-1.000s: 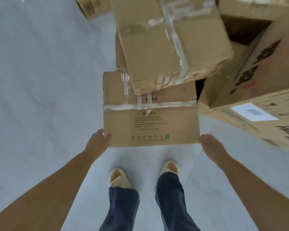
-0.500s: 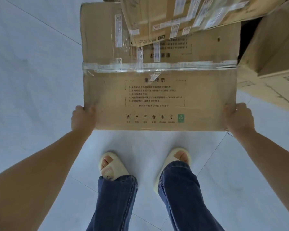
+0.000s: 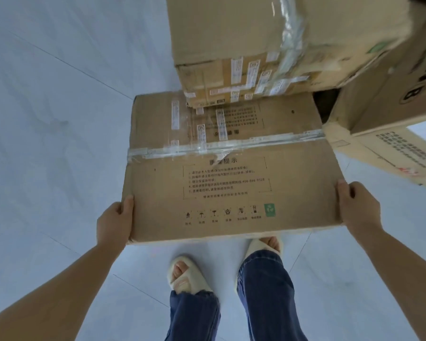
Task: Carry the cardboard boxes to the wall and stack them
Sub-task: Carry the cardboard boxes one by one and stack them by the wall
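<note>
A flat brown cardboard box (image 3: 226, 188), taped across its middle and printed with text and handling symbols, sits in front of me above my feet. My left hand (image 3: 115, 222) grips its near left corner, thumb on top. My right hand (image 3: 357, 207) grips its near right corner, thumb on the top face. A second taped box (image 3: 268, 40) rests on the far half of the flat box and hides that part. Whether the flat box is off the floor cannot be told.
More cardboard boxes (image 3: 391, 114) stand tilted at the right, one with black print and a box beneath it. Pale tiled floor (image 3: 54, 119) stretches to the left and behind. My feet in light slippers (image 3: 185, 276) stand just under the box's near edge.
My hands went from beside the box's near corners to gripping them. The box now looks larger and closer, and its near edge sits over my right foot.
</note>
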